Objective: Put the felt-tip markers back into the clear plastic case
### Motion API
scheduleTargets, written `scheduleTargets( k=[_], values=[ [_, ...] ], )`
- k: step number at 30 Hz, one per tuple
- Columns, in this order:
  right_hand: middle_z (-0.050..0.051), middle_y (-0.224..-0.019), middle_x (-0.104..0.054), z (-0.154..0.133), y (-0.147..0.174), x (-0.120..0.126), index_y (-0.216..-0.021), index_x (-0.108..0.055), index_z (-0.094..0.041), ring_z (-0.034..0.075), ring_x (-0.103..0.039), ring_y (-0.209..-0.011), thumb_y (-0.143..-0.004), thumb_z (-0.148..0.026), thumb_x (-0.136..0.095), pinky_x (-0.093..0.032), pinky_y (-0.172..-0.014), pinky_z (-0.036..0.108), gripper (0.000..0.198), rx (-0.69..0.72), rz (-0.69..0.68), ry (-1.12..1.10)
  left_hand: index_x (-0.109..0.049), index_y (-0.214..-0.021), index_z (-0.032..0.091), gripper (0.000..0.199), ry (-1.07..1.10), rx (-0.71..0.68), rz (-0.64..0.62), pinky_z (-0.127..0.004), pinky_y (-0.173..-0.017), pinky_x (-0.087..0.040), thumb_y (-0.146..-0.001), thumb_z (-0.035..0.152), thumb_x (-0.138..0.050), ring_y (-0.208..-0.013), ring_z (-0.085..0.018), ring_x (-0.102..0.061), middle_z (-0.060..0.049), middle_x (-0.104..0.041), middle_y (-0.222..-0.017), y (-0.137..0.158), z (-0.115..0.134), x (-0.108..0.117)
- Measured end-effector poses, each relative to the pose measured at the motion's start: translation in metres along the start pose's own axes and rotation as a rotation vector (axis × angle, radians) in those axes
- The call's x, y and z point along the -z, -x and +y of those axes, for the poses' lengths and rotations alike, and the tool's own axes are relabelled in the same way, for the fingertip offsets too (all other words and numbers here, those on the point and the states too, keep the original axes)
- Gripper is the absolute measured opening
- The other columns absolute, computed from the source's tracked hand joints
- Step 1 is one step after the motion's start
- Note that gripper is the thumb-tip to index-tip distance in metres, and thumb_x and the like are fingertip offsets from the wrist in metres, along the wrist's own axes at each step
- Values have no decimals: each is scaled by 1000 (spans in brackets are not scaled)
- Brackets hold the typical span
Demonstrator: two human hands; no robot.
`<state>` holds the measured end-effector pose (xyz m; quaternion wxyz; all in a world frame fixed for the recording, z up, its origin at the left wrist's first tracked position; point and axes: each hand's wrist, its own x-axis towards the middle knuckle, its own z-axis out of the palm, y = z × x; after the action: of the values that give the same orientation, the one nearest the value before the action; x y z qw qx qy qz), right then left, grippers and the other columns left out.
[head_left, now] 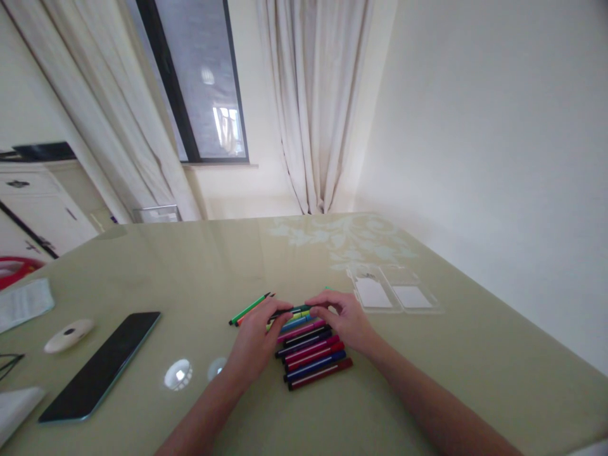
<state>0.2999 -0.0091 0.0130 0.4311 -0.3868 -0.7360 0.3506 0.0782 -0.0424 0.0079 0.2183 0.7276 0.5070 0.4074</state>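
A dark green marker (300, 308) lies between my two hands at the far end of a row of markers. My left hand (259, 332) pinches its left end, and my right hand (342, 316) pinches its right end. Nearer to me the row runs on side by side: yellow-green, blue, pink, black, purple, red and a dark red marker (320, 374) closest. Beyond my left hand, a green marker (250, 309) and an orange one lie at a slant, partly covered by my fingers. A bit of bright green shows behind my right hand.
An open clear plastic case (396, 297) with white paper inserts lies to the right. On the left are a black tablet (102, 367), a white oval device (69, 335) and a paper packet (26, 304). A wall borders the table's right side.
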Motion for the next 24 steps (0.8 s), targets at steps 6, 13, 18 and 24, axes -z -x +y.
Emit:
scheduleTargets(
  k=[6,13,18,24],
  values=[
    [4,-99,-77,12,-12,23,-105,-74,-22,20,-70,-89,-100,-28,-57,-51,-83,33,19,-2,111,291,-73,-102,24,22,-161,24,-56,-41,-93,-51,-99,35,-55,-100,-25,-68,-5,-75,-102,-2,-14,-3],
    [7,-101,-75,34,-14,38,-97,-74,-20,23,-68,-96,-96,-13,-57,-46,-85,33,18,-70,1,774,-76,-105,22,28,-287,70,2,-41,-98,-50,-99,34,-51,-107,-27,-66,-8,-74,-108,-8,-33,8],
    [6,-108,-76,28,-14,33,-102,-74,-20,24,-66,-105,-99,-15,-53,-41,-88,34,23,-160,-38,894,-73,-103,21,24,-580,245,42,-41,-95,-47,-97,30,-51,-103,-28,-64,-8,-72,-107,-11,-43,31],
    [7,-109,-76,22,-13,34,-105,-75,-22,26,-63,-106,-100,-18,-51,-36,-88,37,24,-234,-27,1030,-69,-106,21,22,-684,319,-25,-40,-96,-46,-99,32,-51,-105,-28,-62,-8,-71,-110,-10,-50,35]
  ],
)
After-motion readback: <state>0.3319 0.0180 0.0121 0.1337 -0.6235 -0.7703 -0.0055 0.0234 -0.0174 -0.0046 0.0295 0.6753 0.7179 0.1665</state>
